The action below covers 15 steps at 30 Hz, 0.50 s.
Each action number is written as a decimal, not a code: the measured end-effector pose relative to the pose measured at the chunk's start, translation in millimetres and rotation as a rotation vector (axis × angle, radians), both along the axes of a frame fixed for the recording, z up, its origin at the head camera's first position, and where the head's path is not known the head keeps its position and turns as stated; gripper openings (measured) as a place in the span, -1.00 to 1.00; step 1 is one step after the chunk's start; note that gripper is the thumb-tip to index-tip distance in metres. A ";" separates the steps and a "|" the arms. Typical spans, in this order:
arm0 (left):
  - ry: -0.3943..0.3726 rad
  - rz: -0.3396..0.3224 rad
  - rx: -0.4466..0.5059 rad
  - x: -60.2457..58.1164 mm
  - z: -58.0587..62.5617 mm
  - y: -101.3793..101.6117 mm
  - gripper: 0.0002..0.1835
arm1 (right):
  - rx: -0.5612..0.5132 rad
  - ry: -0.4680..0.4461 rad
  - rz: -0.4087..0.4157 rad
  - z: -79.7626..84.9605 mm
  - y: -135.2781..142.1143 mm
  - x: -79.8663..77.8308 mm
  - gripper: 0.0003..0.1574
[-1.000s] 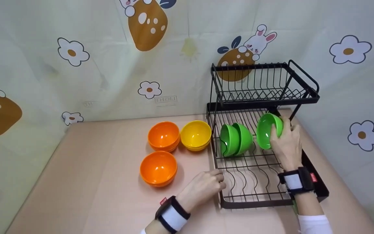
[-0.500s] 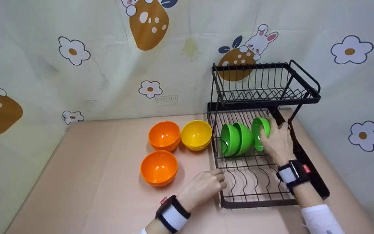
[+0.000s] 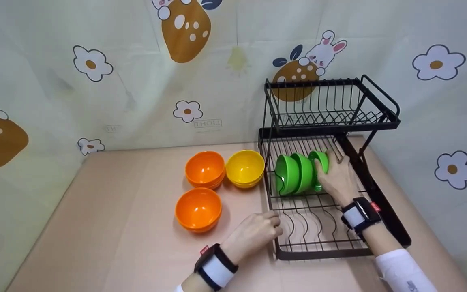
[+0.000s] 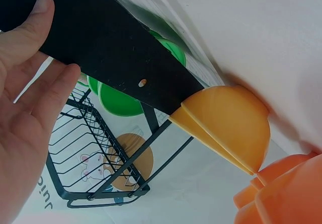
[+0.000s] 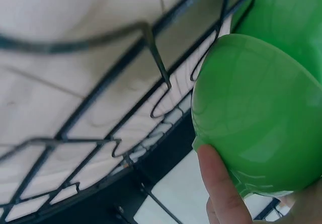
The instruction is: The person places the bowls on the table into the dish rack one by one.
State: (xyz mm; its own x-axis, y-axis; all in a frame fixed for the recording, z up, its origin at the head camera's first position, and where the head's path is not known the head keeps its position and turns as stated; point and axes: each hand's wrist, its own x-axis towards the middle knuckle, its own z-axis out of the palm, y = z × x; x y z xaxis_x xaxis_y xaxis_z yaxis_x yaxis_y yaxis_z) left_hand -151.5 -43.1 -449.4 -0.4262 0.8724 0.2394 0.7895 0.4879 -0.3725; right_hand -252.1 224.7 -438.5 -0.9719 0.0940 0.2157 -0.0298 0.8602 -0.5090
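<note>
A green bowl (image 3: 320, 156) was gripped by the right hand (image 3: 342, 178), with the thumb laid inside its mouth and the fingers set against its outer wall. It was held on edge in the lower part of the rack (image 3: 322, 255), just right of two other green bowls (image 3: 288, 174), which were stood on edge with mouths turned left. Whether its neighbour was touched could not be told. The rack's left rim was held by the left hand (image 3: 253, 230), the thumb laid along the outer face. Left of the rack, yellow bowls (image 3: 245, 167) were nested on the table (image 3: 116, 227), and orange bowls (image 3: 205, 166) were set in two places, one nearer the person. Behind, a cloth (image 3: 136, 105) printed with rabbits and flowers was hung.
</note>
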 end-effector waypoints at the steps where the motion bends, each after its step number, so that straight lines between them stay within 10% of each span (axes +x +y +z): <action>1: -0.002 0.000 0.000 0.0 0.0 -0.1 -0.81 | 0.001 -0.005 0.003 -0.7 -0.7 -0.6 -0.20; 15: -0.019 -0.012 0.007 0.0 0.9 -0.8 -0.80 | -0.034 -0.064 0.022 -6.6 -3.9 -1.3 -0.10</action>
